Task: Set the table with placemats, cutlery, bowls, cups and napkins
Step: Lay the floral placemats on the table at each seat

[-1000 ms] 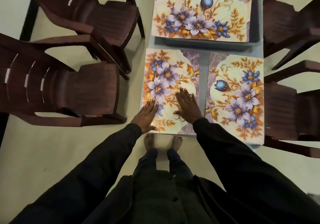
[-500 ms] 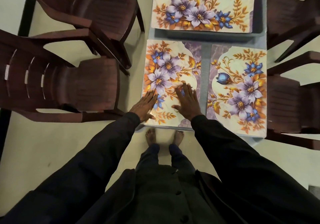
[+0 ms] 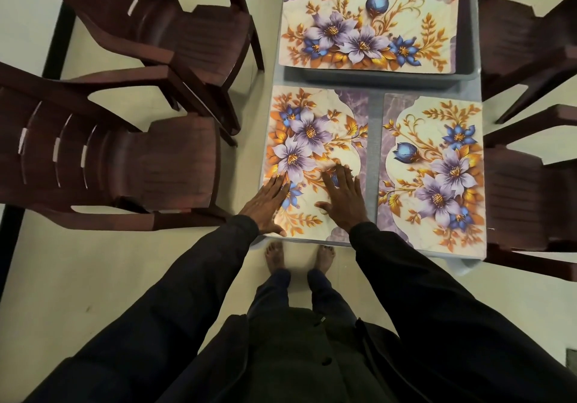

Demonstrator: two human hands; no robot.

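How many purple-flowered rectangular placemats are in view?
3: near-left placemat and near-right placemat flat on the grey table, far placemat atop the grey plastic bin; others may hide beneath.

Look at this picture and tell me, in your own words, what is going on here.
A person stands at a small table, left hand and right hand flat on the near-left placemat. A second placemat lies beside it, a gap between. A third placemat rests across a grey bin at the far end. No cutlery, bowls, cups or napkins are out yet.
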